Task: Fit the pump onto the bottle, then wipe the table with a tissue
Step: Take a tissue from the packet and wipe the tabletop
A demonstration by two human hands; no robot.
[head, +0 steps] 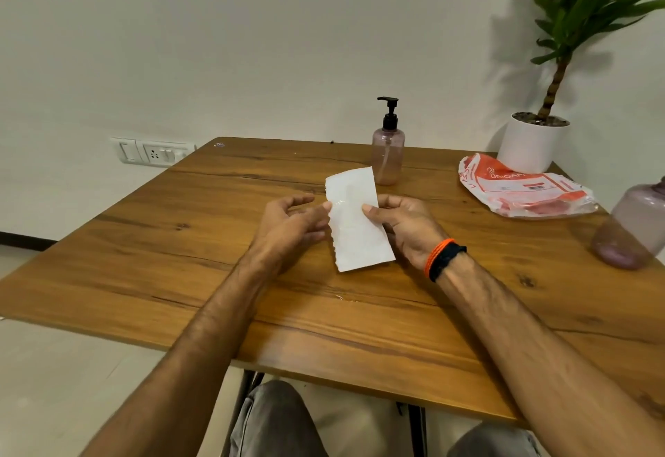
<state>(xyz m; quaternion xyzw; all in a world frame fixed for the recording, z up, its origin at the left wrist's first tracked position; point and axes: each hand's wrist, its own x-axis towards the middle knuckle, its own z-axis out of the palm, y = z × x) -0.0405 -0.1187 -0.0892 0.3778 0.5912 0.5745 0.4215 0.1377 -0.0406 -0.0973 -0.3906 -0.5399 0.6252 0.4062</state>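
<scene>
Tissue (354, 217) over wood table (144, 240), white wall (252, 42).

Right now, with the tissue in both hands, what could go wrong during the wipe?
1. The small wet patch lies near the table's front edge; a wipe could push it off.
2. The pump bottle stands upright just behind the tissue; a far sweep might topple it.
3. The thin tissue, pinched between left hand and right hand, may tear.
</scene>
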